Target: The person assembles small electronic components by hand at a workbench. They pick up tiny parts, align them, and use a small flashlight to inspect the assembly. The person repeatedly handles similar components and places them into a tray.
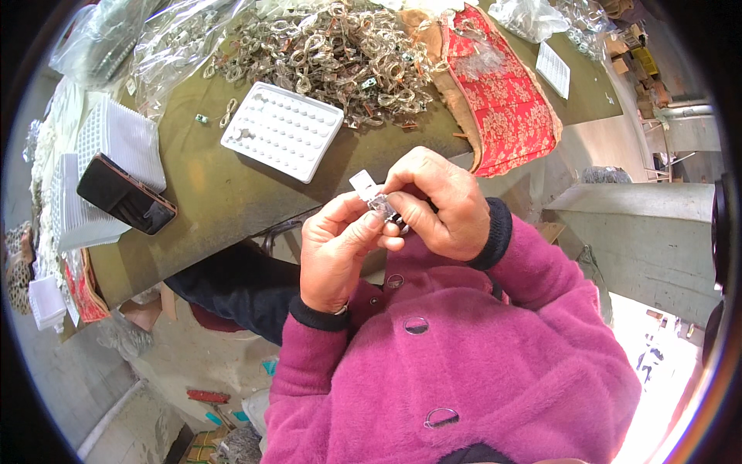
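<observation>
In front of my chest, past the table's near edge, my left hand [338,243] pinches a small clear-and-metallic part [379,201] between thumb and fingers. A whitish, flat tab stands up from this part, and a dark bit shows at its lower end. My right hand [442,205] is closed on the same part from the other side, thumb and fingertips against it. The fingers cover much of the part, so its exact kind cannot be made out. Just beyond my hands lies a white plastic tray [321,147] with rows of round dimples and a few small metallic pieces at its left side.
A large heap of small metal-and-clear pieces [332,58] covers the back of the green table [193,209]. Red floral padded cloth [502,100] hangs over the edge at right. A dark phone [124,195] leans on stacked white trays [116,143] at left. Plastic bags [104,42] lie behind.
</observation>
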`<state>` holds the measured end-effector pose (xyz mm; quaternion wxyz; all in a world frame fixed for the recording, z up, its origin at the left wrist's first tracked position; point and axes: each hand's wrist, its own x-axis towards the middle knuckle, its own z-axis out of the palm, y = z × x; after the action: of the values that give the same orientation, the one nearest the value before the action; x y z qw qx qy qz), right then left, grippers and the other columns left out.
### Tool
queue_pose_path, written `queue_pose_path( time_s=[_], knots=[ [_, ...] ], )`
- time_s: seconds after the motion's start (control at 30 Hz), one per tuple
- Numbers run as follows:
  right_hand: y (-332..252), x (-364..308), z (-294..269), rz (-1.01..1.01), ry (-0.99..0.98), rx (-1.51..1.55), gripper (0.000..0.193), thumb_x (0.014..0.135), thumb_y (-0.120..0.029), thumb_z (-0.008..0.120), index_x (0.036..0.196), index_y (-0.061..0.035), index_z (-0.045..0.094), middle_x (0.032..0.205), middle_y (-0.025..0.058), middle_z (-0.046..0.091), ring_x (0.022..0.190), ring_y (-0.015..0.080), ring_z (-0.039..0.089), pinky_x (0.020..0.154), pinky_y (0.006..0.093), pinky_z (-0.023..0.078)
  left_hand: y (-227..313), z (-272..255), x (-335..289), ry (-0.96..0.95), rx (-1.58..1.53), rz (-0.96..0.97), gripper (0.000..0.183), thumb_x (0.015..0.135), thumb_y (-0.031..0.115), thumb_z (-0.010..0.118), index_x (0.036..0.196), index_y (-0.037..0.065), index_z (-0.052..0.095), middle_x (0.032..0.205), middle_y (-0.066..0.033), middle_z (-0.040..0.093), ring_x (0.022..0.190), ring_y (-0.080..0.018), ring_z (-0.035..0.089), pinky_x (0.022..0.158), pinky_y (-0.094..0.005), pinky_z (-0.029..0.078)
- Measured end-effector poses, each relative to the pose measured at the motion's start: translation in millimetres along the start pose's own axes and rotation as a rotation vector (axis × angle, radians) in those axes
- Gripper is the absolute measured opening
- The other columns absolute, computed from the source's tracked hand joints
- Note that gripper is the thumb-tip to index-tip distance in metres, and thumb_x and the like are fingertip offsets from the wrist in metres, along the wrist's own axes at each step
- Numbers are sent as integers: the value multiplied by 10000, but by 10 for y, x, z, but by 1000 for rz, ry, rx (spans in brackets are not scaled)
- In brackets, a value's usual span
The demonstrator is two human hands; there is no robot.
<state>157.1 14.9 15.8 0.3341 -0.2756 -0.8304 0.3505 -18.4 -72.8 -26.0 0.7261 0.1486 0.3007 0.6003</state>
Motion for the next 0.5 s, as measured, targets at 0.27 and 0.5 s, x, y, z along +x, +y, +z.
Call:
queue_pose_path(
  time_s=[0.27,0.5],
  knots=[
    [-25,-55,-45,-54,32,-34,187,876,38,689,1058,-1,680,966,139,680,780,273,711,678,344,590,-51,50,2,79,146,149,306,995,-30,650,1296,-81,630,1076,-148,732,869,-202,742,799,-326,639],
    [-16,-58,17,-126,12,-131,237,862,6,733,1094,-8,690,956,122,667,782,266,718,672,353,605,-122,104,-20,144,344,368,298,964,-74,678,1260,-83,641,1026,-126,740,860,-185,739,802,-302,623]
  ],
)
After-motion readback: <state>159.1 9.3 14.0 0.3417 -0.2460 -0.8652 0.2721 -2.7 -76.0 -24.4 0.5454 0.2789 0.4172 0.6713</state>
